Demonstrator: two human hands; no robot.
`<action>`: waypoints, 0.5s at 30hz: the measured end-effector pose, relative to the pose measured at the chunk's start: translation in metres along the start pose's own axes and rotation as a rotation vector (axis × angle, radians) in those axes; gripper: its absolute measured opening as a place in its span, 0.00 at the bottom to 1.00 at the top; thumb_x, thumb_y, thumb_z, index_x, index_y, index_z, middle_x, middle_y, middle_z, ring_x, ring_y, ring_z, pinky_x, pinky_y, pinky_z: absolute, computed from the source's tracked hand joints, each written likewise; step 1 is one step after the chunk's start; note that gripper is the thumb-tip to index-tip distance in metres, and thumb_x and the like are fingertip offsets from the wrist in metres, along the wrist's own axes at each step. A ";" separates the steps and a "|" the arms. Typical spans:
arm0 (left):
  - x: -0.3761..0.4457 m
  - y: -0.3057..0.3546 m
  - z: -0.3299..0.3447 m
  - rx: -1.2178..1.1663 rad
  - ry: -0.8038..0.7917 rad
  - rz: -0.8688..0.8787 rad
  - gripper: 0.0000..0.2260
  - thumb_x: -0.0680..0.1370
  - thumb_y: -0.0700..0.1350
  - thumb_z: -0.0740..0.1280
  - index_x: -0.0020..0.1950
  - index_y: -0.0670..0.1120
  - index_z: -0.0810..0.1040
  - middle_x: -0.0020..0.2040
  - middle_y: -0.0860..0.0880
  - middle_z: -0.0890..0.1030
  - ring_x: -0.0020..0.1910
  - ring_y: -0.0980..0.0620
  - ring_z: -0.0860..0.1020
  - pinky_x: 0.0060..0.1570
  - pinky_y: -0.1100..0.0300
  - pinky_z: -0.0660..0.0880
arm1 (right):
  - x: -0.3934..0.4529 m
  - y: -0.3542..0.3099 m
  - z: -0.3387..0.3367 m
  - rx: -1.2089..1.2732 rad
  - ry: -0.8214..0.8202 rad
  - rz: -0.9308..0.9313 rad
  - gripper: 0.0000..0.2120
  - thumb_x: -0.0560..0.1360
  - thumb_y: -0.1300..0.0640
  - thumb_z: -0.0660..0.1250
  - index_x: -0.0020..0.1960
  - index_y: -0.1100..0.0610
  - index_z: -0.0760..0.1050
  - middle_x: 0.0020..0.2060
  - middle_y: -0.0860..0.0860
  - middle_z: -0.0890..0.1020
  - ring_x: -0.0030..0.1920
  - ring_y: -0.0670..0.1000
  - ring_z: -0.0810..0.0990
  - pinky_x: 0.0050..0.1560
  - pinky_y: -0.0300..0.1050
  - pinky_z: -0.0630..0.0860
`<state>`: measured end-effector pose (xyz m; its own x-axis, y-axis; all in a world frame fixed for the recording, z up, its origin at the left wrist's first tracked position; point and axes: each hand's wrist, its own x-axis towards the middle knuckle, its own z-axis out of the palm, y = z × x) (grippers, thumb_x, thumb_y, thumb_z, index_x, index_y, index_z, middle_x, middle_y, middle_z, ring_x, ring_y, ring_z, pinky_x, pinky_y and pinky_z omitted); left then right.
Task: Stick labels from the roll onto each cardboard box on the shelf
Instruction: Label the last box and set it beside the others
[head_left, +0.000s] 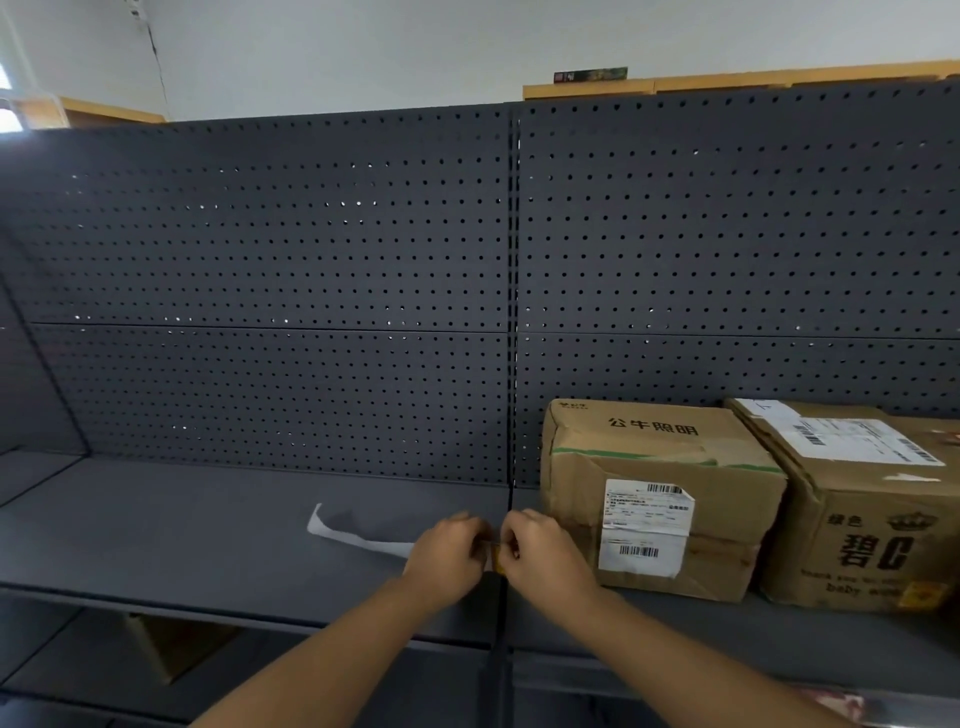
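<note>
Dark grey metal everywhere here: a pegboard-backed shelf (218, 530) fills most of the frame, and the two cardboard boxes sit on it at the lower right. The nearer box (660, 499) already wears a white shipping slip on its front, and the second box (862, 499) touches it on the right, partly cut off by the frame edge, with what looks like a small yellow sticker low on its front.

Looks to me like the peeling step. Both hands meet at lower centre, just left of the nearer box. The left hand (449, 553) and the right hand (540, 556) have their fingers curled in tight, pinching something small and yellowish (497, 558) between them. Probably a label coming off its backing, but it's too small and hidden to be sure. A white backing strip (358, 538) trails from the left hand out across the shelf toward the left. I can't actually see a roll anywhere, so maybe that strip is what's left of it.

Next move, I'd guess: get the sticker fully free without it folding onto itself, then swing right and press it flat on a bare patch of the nearer box, clear of the shipping slip.
</note>
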<state>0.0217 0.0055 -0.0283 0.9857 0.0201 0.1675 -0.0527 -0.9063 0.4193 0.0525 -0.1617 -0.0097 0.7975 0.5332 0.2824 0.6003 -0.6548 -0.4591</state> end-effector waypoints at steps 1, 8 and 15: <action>0.001 -0.001 0.000 -0.007 0.001 0.000 0.10 0.80 0.41 0.64 0.57 0.48 0.81 0.54 0.49 0.80 0.53 0.48 0.80 0.53 0.49 0.78 | 0.000 0.001 0.002 0.001 -0.005 0.005 0.01 0.76 0.59 0.66 0.46 0.56 0.76 0.44 0.49 0.77 0.44 0.52 0.80 0.44 0.48 0.78; 0.007 0.004 -0.006 0.011 0.012 0.010 0.11 0.82 0.45 0.64 0.62 0.53 0.80 0.60 0.54 0.84 0.58 0.51 0.81 0.59 0.53 0.75 | 0.002 0.005 0.007 0.092 0.011 0.094 0.05 0.79 0.57 0.68 0.45 0.56 0.75 0.43 0.53 0.81 0.41 0.54 0.82 0.42 0.53 0.81; 0.011 0.010 -0.009 -0.019 0.023 -0.002 0.11 0.82 0.43 0.62 0.60 0.53 0.81 0.56 0.55 0.85 0.56 0.51 0.82 0.60 0.53 0.75 | 0.003 0.005 -0.002 0.172 -0.027 0.191 0.05 0.82 0.57 0.66 0.52 0.56 0.80 0.42 0.54 0.85 0.33 0.54 0.85 0.34 0.54 0.84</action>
<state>0.0305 0.0005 -0.0146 0.9818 0.0315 0.1872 -0.0545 -0.8980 0.4366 0.0576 -0.1644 -0.0097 0.8923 0.4241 0.1547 0.4177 -0.6459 -0.6390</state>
